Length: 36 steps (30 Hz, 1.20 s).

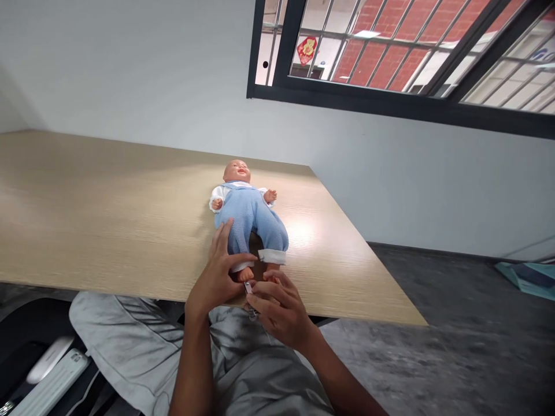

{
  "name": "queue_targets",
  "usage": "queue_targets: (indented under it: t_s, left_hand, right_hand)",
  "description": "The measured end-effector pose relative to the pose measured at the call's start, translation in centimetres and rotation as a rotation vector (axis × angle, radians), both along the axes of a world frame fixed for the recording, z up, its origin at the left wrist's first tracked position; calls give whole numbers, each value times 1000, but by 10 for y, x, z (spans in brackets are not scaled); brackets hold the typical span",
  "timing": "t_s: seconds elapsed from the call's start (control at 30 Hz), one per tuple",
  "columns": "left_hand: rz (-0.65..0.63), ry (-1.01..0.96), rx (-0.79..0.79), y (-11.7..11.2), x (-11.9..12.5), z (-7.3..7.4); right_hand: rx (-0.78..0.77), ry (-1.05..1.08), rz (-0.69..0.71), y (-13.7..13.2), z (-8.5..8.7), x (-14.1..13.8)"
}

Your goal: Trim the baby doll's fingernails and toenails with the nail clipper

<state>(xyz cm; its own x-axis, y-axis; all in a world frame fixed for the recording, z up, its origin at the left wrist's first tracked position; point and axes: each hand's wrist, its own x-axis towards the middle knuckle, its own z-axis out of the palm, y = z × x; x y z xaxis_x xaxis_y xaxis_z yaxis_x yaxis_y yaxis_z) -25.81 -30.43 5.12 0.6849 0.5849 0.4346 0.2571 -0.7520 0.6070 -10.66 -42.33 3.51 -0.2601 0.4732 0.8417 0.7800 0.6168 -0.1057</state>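
Note:
A baby doll [245,205] in light blue overalls and a white shirt lies on its back on the table, head toward the wall and feet toward me. My left hand [219,271] grips the doll's leg on the left, fingers along its outer side and thumb across the white cuff. Just below that leg's bare foot [245,274], my right hand [280,303] pinches a small metal nail clipper [248,287]. A thin ring or chain dangles under the clipper. The doll's other foot is partly hidden behind my right hand.
The wooden table [108,214] has its near edge over my lap and its right edge beyond the doll. Behind it are a white wall and a barred window [368,98]. At lower left, a white box [56,384] and a white rounded object [50,359] lie beside my leg.

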Motion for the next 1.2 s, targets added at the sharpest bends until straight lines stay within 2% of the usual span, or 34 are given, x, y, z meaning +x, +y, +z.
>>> queue_targets:
  t_s: [1.2]
  left_hand:
    - [8,8,25,2,2,-2]
  right_hand:
    - [-34,-107,-22,4,-5,-1]
